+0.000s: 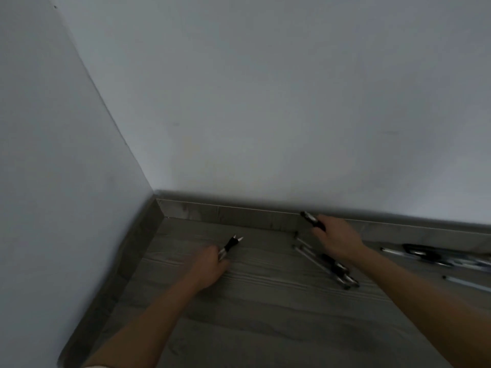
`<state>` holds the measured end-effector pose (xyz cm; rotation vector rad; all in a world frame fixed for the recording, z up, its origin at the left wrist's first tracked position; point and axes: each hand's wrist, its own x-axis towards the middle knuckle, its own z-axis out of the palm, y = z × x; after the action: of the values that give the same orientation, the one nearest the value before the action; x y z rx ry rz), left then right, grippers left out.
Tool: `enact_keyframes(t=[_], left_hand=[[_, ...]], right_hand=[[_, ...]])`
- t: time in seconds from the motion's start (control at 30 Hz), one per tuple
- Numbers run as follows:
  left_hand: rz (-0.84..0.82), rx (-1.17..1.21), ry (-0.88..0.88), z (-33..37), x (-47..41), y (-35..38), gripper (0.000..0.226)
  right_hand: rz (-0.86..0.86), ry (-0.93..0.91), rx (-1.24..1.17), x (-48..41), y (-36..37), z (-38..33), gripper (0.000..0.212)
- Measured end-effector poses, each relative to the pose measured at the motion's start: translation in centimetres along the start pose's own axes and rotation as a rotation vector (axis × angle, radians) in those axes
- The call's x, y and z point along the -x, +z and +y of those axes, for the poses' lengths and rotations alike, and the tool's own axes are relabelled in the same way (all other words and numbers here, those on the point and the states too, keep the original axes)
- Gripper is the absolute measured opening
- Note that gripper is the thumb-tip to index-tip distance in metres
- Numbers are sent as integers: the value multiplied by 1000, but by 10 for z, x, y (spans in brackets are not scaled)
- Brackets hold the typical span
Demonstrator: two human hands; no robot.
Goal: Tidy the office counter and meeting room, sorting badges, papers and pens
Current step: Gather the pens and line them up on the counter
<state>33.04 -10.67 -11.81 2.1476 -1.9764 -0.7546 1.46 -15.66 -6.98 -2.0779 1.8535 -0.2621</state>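
Left hand (211, 264): my fingers curl round 2 pens (231, 243), tips poking forward past my knuckles.
Right hand (337, 239): my fingers grip 1 dark pen (310, 219), its end toward the wall.
Loose pens (325, 264): on the counter (265, 314), just under my right wrist.

Grey woodgrain counter (265, 314), black-and-silver pens (326, 264), pale wall (265, 102)

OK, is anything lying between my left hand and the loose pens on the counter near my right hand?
Nothing visible: only bare counter separates the left hand from the loose pens.
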Motion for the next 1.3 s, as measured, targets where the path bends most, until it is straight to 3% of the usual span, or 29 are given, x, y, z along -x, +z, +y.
enact_keyframes(t=[0.1, 0.17, 0.27, 0.33, 0.63, 0.73, 0.83, 1.03, 1.2, 1.3], left_hand=[[10, 95, 67, 13, 3, 5, 23], [56, 123, 93, 26, 5, 7, 7], [119, 142, 163, 51, 6, 10, 10], [130, 105, 257, 73, 6, 14, 4], [-32, -225, 606, 144, -3, 48, 27], [-87, -274, 681, 159, -10, 58, 47], [-114, -343, 670, 169, -13, 63, 46], [-156, -456, 582, 178, -8, 66, 41], [-107, -240, 451, 200, 11, 67, 26], [-87, -9, 349, 224, 20, 70, 24]], right_hand=[[-125, 65, 62, 7, 1, 21, 29], [-205, 115, 62, 12, 8, 30, 37], [-239, 160, -86, 19, 9, 36, 26], [-242, 151, -113, 25, 5, 39, 31], [-170, 284, -299, 54, -12, 81, 11], [-128, 379, -545, 74, -20, 94, 11], [-92, 458, -781, 98, -29, 98, 7], [-74, 614, -910, 121, -25, 132, 16], [-29, 601, -1040, 135, -28, 157, 33], [39, 620, -1151, 141, -32, 168, 32]])
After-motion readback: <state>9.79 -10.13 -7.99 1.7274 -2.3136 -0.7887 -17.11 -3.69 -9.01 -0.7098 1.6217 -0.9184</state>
